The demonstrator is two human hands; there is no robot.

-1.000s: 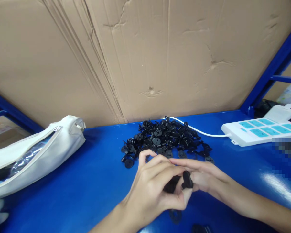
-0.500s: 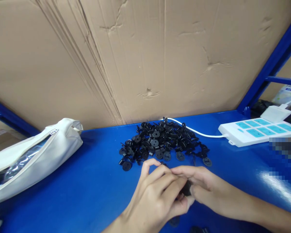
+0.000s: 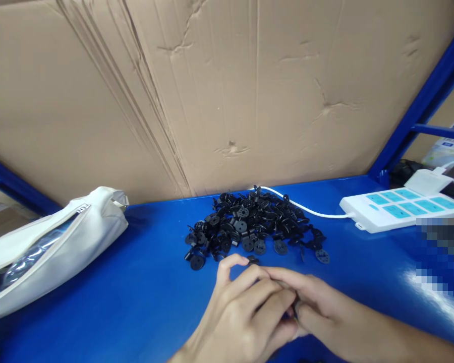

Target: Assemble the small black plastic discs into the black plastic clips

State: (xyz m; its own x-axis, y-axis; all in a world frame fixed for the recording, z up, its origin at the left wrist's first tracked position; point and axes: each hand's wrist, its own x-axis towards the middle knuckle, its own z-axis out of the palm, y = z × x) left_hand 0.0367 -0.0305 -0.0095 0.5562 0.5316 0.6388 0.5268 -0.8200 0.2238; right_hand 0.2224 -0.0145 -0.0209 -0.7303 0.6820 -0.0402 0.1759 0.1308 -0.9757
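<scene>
I see the left hand (image 3: pixel 245 317), fingers bent and bunched against the curled fingers of the right hand (image 3: pixel 325 312); a dark sliver (image 3: pixel 296 306) shows between them, mostly hidden, so I cannot tell what either pinches. Beyond them, my heap of small black disc-shaped pieces (image 3: pixel 249 222) lies on the glossy blue tabletop (image 3: pixel 155 282). Farther right sits a white power strip with turquoise sockets (image 3: pixel 404 206); left, an open cream zip pouch (image 3: pixel 94 237).

White pouch (image 3: pixel 85 252) — left end unseen
</scene>
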